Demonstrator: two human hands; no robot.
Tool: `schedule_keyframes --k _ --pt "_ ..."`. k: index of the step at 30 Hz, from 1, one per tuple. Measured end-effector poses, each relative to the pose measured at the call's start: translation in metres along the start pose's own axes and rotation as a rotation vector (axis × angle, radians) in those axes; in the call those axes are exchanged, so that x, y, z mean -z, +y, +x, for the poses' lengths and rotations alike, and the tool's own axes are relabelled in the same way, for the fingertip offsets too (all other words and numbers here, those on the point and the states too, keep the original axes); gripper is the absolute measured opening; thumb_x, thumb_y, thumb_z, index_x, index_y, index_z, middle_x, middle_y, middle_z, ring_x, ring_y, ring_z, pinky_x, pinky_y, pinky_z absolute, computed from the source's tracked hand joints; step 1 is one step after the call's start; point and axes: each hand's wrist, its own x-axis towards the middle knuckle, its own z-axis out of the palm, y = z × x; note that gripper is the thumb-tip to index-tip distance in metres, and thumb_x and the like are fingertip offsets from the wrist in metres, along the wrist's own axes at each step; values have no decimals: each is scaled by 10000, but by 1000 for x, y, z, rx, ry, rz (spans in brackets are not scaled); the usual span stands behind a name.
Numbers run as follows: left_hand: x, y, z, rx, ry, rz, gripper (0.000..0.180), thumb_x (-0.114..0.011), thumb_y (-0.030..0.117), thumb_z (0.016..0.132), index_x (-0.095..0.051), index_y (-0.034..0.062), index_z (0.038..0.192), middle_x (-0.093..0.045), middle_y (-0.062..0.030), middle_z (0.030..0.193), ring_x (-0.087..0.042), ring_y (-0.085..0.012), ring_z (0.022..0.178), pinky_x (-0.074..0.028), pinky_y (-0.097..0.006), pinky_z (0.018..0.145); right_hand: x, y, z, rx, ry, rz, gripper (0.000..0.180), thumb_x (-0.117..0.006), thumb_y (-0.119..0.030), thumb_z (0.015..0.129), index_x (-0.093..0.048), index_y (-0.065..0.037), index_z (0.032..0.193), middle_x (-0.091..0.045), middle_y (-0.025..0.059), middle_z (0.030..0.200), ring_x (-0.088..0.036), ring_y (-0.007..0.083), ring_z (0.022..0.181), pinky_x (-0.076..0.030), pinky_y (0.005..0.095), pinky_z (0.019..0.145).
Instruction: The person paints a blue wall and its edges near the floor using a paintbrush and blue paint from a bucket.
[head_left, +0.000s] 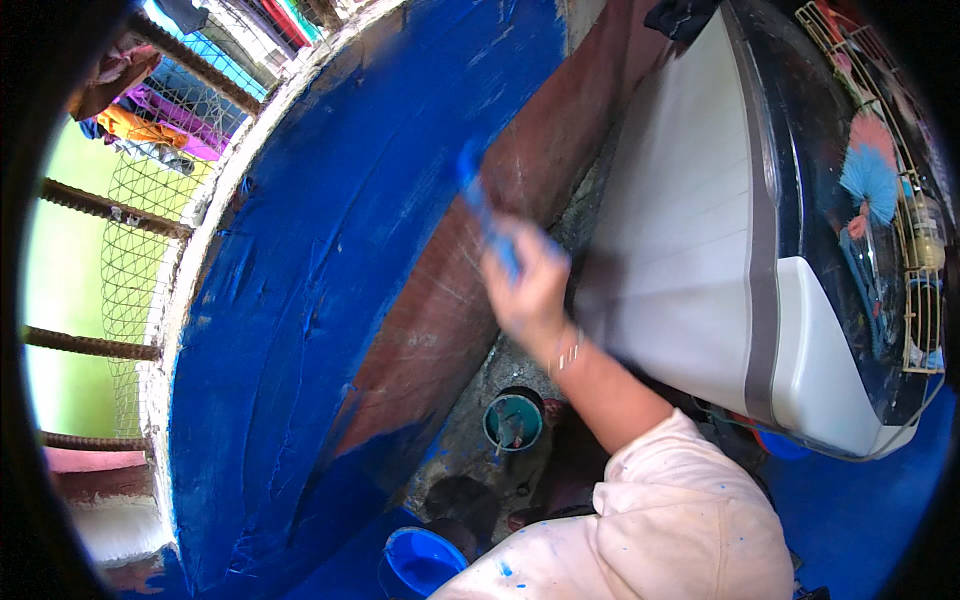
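Firstly, stray paint is the chief hazard I note from where I stand. The brush (478, 200) is raised by the wall (340, 190), over the edge between the blue coat (290, 290) and the brown strip (425, 310). The white appliance (680, 220) sits close on the other side; a wide stroke or a flick of a loaded brush could, in my judgement, spot its pale side. Blue marks on the shirt (680, 510) support that view. The bucket (425, 558) and the pot (512, 420) stand low beside the wall, where a careless step could tip either one. The coat also looks ridged in places, so uneven pressure may leave further ridges or thin patches.

As to the hands: the right hand (528, 285) is closed around the brush handle, the far end pointing up and away from the body. Blur hides whether the bristles touch the wall. The left hand is out of view; I cannot tell its state or what it holds.
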Motion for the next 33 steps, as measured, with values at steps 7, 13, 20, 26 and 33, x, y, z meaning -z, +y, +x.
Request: schedule_keyframes --k 7,13,20,26,33 --pt "-15 1 -16 -116 30 75 326 -412 470 878 -546 186 969 -505 -28 760 -424 -201 637 -376 -374 576 53 -41 -17 90 -135 110 214 -651 -56 794 -644 4 999 -658 175 861 -654 300 761 -520 366 703" --pt "-36 5 -31 -78 90 55 346 -379 463 899 -549 182 1007 -524 -23 815 -448 -200 670 -395 -367 583 28 19 42 -240 161 198 173 -646 -113 855 -640 22 964 -657 75 790 -573 97 679 -473 263 617" --pt "-14 10 -18 -34 121 39 344 -376 462 900 -548 182 1003 -523 -22 812 -450 -201 670 -395 -366 582 32 -40 -17 -388 19 658 138 -591 -71 875 -609 3 990 -655 83 747 -610 105 643 -497 261 589" --pt "-19 7 -6 -15 79 63 343 -374 461 902 -547 182 999 -522 -22 810 -451 -203 670 -396 -365 581 50 82 84 -762 706 1172 297 -505 -128 894 -456 111 1065 -598 219 927 -631 310 858 -546 439 799" --pt "-10 11 0 -22 67 74 341 -371 460 903 -546 182 995 -521 -22 806 -452 -205 670 -396 -363 580 27 57 15 -914 162 945 245 -513 -180 858 -584 45 920 -644 174 785 -635 230 694 -530 345 688"
